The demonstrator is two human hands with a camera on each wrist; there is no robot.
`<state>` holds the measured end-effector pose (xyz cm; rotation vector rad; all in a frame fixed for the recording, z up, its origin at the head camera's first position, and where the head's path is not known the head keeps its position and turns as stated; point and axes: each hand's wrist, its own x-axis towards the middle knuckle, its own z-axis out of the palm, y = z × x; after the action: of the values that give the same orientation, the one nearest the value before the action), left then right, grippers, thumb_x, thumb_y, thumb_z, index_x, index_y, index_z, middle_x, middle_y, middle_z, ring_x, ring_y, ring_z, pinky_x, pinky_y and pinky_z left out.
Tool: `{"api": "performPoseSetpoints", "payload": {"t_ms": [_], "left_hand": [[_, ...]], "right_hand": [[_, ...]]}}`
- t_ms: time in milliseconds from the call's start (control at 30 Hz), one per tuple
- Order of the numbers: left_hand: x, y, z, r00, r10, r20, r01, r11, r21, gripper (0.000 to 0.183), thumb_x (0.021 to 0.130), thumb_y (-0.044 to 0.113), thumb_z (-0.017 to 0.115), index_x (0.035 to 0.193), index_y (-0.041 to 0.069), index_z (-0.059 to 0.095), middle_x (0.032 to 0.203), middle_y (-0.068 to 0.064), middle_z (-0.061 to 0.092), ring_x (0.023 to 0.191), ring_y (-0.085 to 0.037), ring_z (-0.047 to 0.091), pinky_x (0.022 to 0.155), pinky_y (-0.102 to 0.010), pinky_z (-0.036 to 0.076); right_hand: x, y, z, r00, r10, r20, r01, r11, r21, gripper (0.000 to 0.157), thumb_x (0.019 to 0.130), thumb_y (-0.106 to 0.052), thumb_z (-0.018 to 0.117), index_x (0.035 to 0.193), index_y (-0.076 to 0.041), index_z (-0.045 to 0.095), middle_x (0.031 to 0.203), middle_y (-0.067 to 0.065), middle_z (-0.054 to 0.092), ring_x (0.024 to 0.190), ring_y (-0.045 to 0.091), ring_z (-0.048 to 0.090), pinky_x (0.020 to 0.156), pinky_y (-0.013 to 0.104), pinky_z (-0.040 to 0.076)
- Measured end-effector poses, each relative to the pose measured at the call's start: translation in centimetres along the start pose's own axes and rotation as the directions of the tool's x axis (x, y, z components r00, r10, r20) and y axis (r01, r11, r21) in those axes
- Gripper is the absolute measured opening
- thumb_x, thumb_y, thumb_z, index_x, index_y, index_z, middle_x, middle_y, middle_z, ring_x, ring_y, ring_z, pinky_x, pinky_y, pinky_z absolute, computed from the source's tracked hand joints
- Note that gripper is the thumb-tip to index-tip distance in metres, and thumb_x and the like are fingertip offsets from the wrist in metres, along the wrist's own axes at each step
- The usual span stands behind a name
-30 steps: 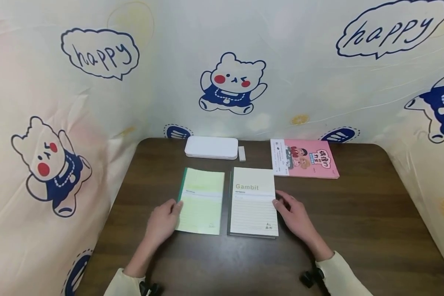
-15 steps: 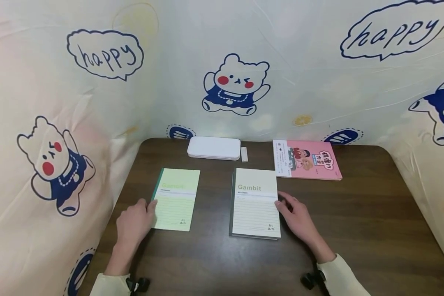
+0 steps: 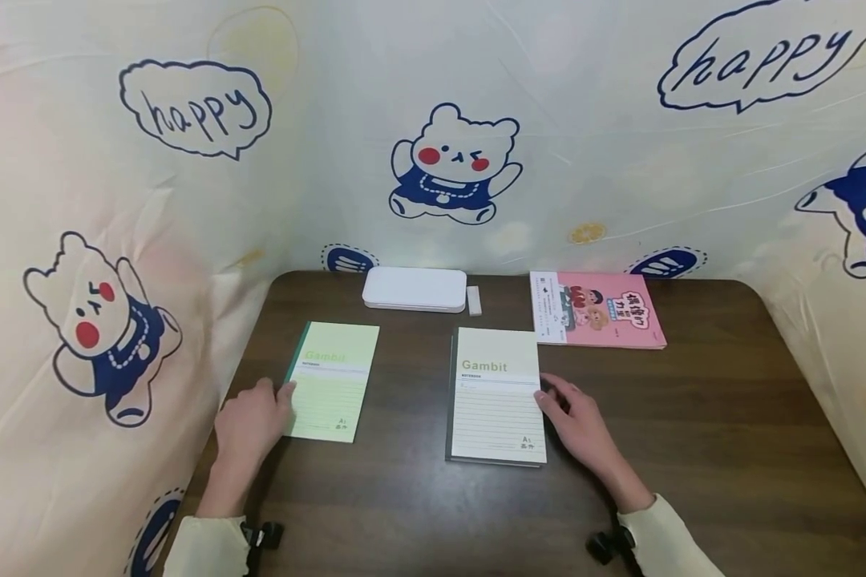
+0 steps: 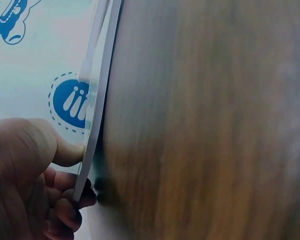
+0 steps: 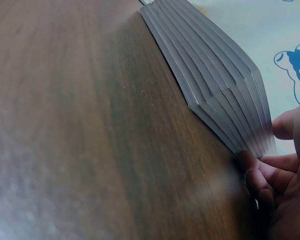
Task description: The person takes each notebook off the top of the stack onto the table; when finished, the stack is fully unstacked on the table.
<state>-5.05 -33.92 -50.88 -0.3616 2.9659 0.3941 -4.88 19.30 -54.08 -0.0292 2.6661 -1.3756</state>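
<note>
My left hand pinches a thin pale-green notebook by its left edge, at the left of the table. The left wrist view shows the thumb on the cover and curled fingers under the notebook's edge, close over the tabletop. Right of centre lies a stack of several notebooks, with a white Gambit cover on top. Along its right edge my right hand holds the stack. In the right wrist view, the thumb meets the upper side and curled fingers meet the lower edge of the layered pages.
At the back of the brown table lie a white case and a small white block. A pink book sits behind and right of the stack. Printed cloth surrounds the back and sides.
Carrying the green notebook, my left hand has moved left, away from the stack, and slightly toward the back. My right hand and the stack have stayed in place.
</note>
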Motion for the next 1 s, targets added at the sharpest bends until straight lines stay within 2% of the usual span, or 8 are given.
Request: {"api": "performPoseSetpoints", "payload": {"t_ms": [367,500,633,700,767,833,900,1000], "left_hand": [[0.6,-0.3,-0.2,1.0,-0.016,0.018,0.016,0.999,0.028,0.053,0.115,0.046,0.05,0.085,0.004,0.061,0.068,-0.012,0.055,0.064,-0.032,0.052,0.057,-0.044,0.037],[0.6,-0.3,-0.6,0.999,-0.033,0.042,0.031,0.999,0.04,0.055,0.114,0.048,0.052,0.093,0.0,0.068,0.074,-0.016,0.062,0.068,-0.035,0.057,0.059,-0.047,0.041],[0.3,0.7,-1.5,0.998,-0.011,-0.059,0.012,1.0,0.009,0.056,0.114,0.048,0.052,0.094,-0.001,0.069,0.072,-0.015,0.063,0.064,-0.033,0.056,0.056,-0.044,0.038],[0.2,2.1,-2.1,0.989,0.038,-0.142,-0.043,0.999,-0.027,0.054,0.114,0.047,0.051,0.087,0.003,0.066,0.067,-0.012,0.06,0.059,-0.03,0.053,0.054,-0.041,0.035],[0.0,4.1,-2.5,0.969,0.115,-0.22,-0.131,0.99,-0.06,0.05,0.115,0.045,0.053,0.084,0.008,0.065,0.064,-0.006,0.06,0.055,-0.025,0.052,0.052,-0.039,0.035],[-0.2,6.6,-2.6,0.945,0.208,-0.253,-0.238,0.967,-0.091,0.045,0.115,0.042,0.056,0.082,0.012,0.065,0.063,-0.003,0.061,0.054,-0.021,0.051,0.053,-0.038,0.036],[-0.6,9.6,-2.2,0.92,0.302,-0.249,-0.342,0.929,-0.139,0.042,0.114,0.04,0.059,0.081,0.014,0.065,0.062,0.0,0.058,0.053,-0.017,0.049,0.053,-0.037,0.038],[-1.6,14.3,-0.9,0.894,0.418,-0.159,-0.445,0.867,-0.223,0.046,0.114,0.045,0.06,0.078,0.018,0.061,0.061,0.003,0.052,0.053,-0.014,0.046,0.054,-0.034,0.039]], "right_hand": [[0.2,0.3,0.1,1.0,-0.021,-0.006,0.021,1.0,-0.005,0.047,0.115,-0.038,0.062,0.151,-0.009,0.063,0.102,0.006,0.062,0.09,0.021,0.056,0.08,0.033,0.042],[0.1,0.3,0.2,1.0,-0.018,-0.003,0.018,1.0,-0.001,0.047,0.114,-0.038,0.063,0.15,-0.009,0.064,0.103,0.006,0.062,0.091,0.021,0.056,0.08,0.034,0.042],[0.1,0.3,0.1,1.0,-0.003,0.009,0.002,1.0,0.004,0.047,0.114,-0.038,0.062,0.151,-0.009,0.063,0.103,0.007,0.062,0.091,0.022,0.056,0.08,0.034,0.042],[0.0,0.3,0.1,1.0,-0.002,0.01,0.002,1.0,0.005,0.047,0.114,-0.038,0.062,0.151,-0.009,0.063,0.103,0.007,0.062,0.091,0.022,0.056,0.08,0.034,0.042],[0.0,0.2,0.0,1.0,-0.004,0.004,0.004,1.0,0.001,0.048,0.115,-0.039,0.062,0.152,-0.008,0.063,0.103,0.007,0.062,0.091,0.022,0.056,0.08,0.034,0.042],[0.0,0.2,-0.1,1.0,-0.005,-0.002,0.005,1.0,-0.004,0.048,0.115,-0.039,0.06,0.152,-0.008,0.062,0.103,0.007,0.062,0.092,0.022,0.056,0.081,0.035,0.043],[0.0,0.1,-0.1,1.0,-0.003,-0.008,0.003,1.0,-0.004,0.048,0.116,-0.038,0.058,0.153,-0.009,0.062,0.106,0.009,0.063,0.095,0.025,0.057,0.084,0.038,0.044],[-0.1,0.1,-0.1,1.0,-0.004,-0.011,0.004,1.0,0.0,0.047,0.118,-0.037,0.054,0.156,-0.01,0.061,0.12,0.014,0.069,0.11,0.032,0.065,0.095,0.048,0.05]]}}
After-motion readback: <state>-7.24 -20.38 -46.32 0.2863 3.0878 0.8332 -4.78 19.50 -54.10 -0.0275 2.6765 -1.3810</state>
